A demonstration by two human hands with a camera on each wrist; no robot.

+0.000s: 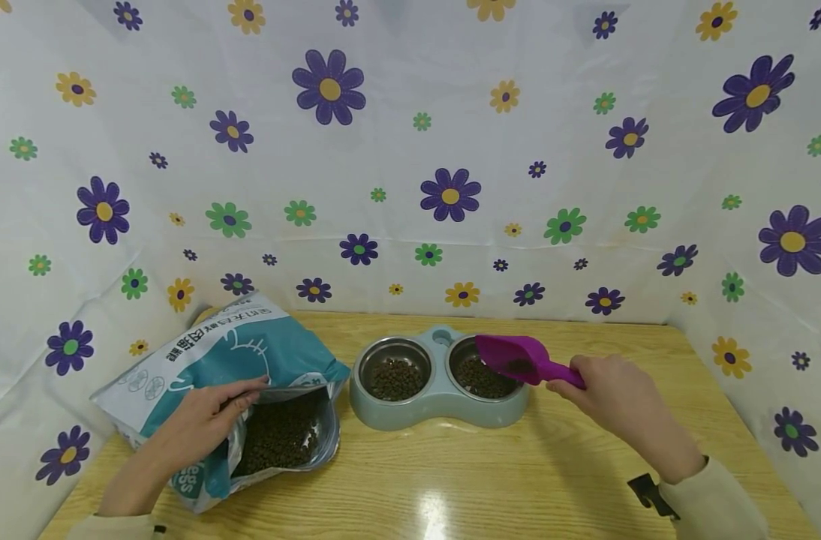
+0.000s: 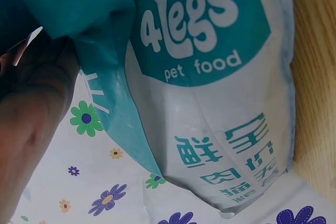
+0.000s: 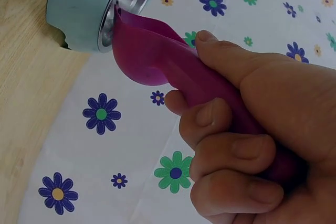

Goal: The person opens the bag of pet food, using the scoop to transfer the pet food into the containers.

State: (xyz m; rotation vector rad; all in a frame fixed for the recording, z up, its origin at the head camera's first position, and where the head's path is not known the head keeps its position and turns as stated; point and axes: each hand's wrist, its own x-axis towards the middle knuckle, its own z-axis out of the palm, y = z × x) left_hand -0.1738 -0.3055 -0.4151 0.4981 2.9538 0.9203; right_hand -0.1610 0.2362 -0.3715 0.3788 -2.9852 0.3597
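Note:
My right hand [image 1: 623,394] grips the handle of a purple scoop [image 1: 528,356]. The scoop is tilted over the right bowl of a pale blue double pet bowl [image 1: 410,415], with a little dark kibble left in it. In the right wrist view the fingers curl round the scoop handle [image 3: 210,85]. Brown kibble [image 1: 393,379] lies in both steel bowls. At the left, my left hand [image 1: 190,420] pinches the upper edge of an open pet food bag [image 1: 215,349], which lies on its side with kibble [image 1: 278,435] visible inside. The left wrist view shows the bag's printed side [image 2: 210,98]; the fingertips are hidden there.
Everything stands on a light wooden table [image 1: 410,480]. A white sheet [image 1: 383,150] with printed flowers hangs behind the table and along both sides. The bag's mouth lies close to the left side of the double bowl.

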